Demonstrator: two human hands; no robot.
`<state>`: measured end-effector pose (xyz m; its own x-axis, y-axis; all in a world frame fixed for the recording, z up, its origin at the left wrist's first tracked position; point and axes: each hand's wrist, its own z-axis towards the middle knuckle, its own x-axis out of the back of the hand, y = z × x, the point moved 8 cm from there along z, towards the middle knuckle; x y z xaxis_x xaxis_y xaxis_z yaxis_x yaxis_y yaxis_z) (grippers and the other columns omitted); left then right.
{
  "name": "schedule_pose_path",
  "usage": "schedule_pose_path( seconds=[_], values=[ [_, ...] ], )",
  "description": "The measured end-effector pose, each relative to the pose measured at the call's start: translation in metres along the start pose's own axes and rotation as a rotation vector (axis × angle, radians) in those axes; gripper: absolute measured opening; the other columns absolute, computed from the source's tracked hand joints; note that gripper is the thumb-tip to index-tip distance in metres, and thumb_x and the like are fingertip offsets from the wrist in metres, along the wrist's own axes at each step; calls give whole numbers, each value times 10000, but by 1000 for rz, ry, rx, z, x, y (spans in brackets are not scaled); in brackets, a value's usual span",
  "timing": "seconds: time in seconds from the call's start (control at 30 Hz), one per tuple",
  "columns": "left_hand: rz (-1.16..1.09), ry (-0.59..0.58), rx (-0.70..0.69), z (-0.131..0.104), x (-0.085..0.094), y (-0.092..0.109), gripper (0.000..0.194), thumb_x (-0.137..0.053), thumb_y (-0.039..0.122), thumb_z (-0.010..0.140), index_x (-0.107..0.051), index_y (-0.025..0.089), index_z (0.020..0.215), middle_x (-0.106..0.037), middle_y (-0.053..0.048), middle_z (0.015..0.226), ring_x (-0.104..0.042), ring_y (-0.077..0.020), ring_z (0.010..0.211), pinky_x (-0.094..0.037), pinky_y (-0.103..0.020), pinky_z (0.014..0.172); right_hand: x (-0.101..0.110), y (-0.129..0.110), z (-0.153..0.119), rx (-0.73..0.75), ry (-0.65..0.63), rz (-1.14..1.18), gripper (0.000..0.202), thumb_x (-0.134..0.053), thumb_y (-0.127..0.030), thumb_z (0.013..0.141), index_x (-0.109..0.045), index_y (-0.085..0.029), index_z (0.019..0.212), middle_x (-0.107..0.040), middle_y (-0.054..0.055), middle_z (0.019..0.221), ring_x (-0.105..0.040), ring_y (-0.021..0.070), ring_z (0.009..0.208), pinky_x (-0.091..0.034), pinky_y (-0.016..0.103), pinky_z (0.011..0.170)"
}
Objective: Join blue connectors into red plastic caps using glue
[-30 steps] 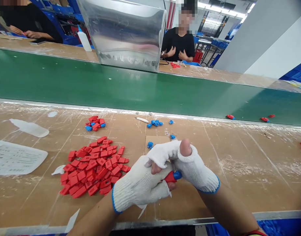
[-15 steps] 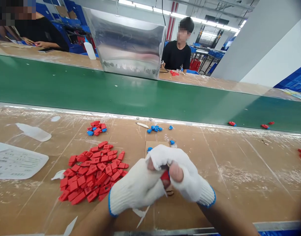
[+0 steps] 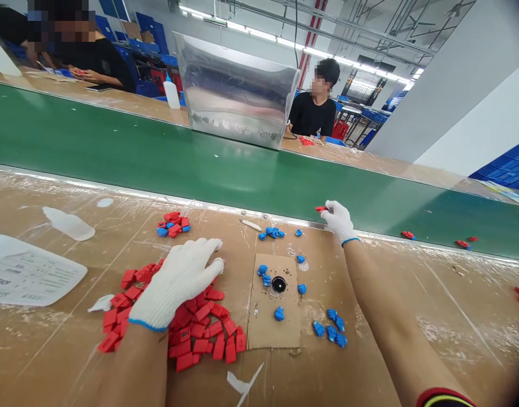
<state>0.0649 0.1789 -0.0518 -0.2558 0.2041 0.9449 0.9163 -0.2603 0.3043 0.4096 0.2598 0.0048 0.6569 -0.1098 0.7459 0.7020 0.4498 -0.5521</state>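
My left hand (image 3: 177, 280), in a white glove, rests over the pile of red pieces (image 3: 200, 333) with its fingers apart and nothing gripped. At the near edge of the green belt (image 3: 242, 175), my right hand (image 3: 339, 220) pinches a small red piece (image 3: 321, 209). Between the hands lies a cardboard sheet (image 3: 263, 330) bearing a round black spot (image 3: 279, 284) and a few blue pieces (image 3: 279, 314). More blue pieces (image 3: 332, 332) are grouped to its right, and others (image 3: 272, 232) lie behind it.
A mixed red and blue cluster (image 3: 173, 224) lies behind the pile. Red pieces (image 3: 407, 235) sit on the belt at right. Printed paper (image 3: 30, 271) lies at left. Across the belt are a metal panel (image 3: 238, 96), a bottle (image 3: 172, 93) and people (image 3: 314, 113).
My hands have separated. The left moved onto the red pile and opened; the right moved forward to the belt with a red piece. The cardboard sheet came into view, and the camera view shifted.
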Motion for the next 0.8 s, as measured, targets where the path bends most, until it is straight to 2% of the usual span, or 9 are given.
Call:
schedule_pose_path(
  seconds=[0.07,0.13,0.2,0.27,0.37,0.43,0.53,0.6,0.8],
  values=[
    [88,-71,-4,4,-9,-15,401,-440,332,983,-695,177,1250,-756,-151,1230,-674,-404,1233,-464,-536,1019,10,30,-2,-64,77,-37,295,-546,-201,1020,-526,-252,730,-478,-66,563,-412,133,543,-351,311,587],
    [75,-86,-22,3,-11,-21,390,-470,328,963,-717,194,1234,-756,-136,1254,-658,-391,1260,-438,-539,1055,20,45,-11,-111,139,-64,301,-566,-164,994,-497,-257,717,-471,-71,549,-406,132,529,-343,311,590],
    [45,-78,-50,-3,-8,-16,353,-507,318,933,-740,207,1174,-764,-112,1211,-659,-364,1217,-422,-528,1063,32,46,-25,-119,196,-80,294,-526,-153,1009,-492,-258,736,-482,-62,572,-425,140,545,-341,307,599],
    [15,-101,-128,-13,-6,1,293,-559,298,889,-754,224,1094,-770,-81,1134,-654,-335,1161,-410,-512,1065,42,32,-46,-77,211,-95,281,-456,-186,1049,-523,-253,785,-529,-31,639,-487,156,605,-358,310,619],
    [26,-192,-310,-30,-12,41,234,-647,259,805,-765,247,1007,-764,-53,1031,-641,-322,1089,-399,-520,1059,33,-11,-87,0,43,-101,217,-503,-250,1043,-598,-249,848,-625,6,752,-574,191,712,-423,326,663],
    [93,-243,-408,-39,-21,65,205,-653,207,783,-769,245,948,-761,-64,972,-647,-334,1038,-413,-534,1015,9,-44,-119,20,-162,-105,95,-647,-197,940,-642,-247,860,-679,6,813,-604,200,767,-472,337,728],
    [201,-314,-469,-47,-41,85,219,-592,137,834,-775,218,922,-778,-109,958,-685,-364,999,-445,-523,913,-36,-84,-164,46,-508,-228,165,-620,-63,844,-597,-223,813,-648,3,815,-547,191,777,-408,337,748],
    [241,-360,-462,-48,-51,89,242,-555,120,877,-778,201,926,-788,-136,967,-715,-375,985,-454,-509,863,-55,-93,-185,20,-631,-322,197,-587,-19,816,-582,-216,822,-653,7,856,-523,190,799,-356,339,750],
    [266,-347,-446,-41,-52,85,283,-491,118,945,-754,189,865,-790,-151,940,-727,-350,904,-436,-475,806,-72,-86,-209,-17,-677,-488,242,-546,13,797,-598,-214,862,-701,29,934,-527,205,840,-292,360,745]
  ],
)
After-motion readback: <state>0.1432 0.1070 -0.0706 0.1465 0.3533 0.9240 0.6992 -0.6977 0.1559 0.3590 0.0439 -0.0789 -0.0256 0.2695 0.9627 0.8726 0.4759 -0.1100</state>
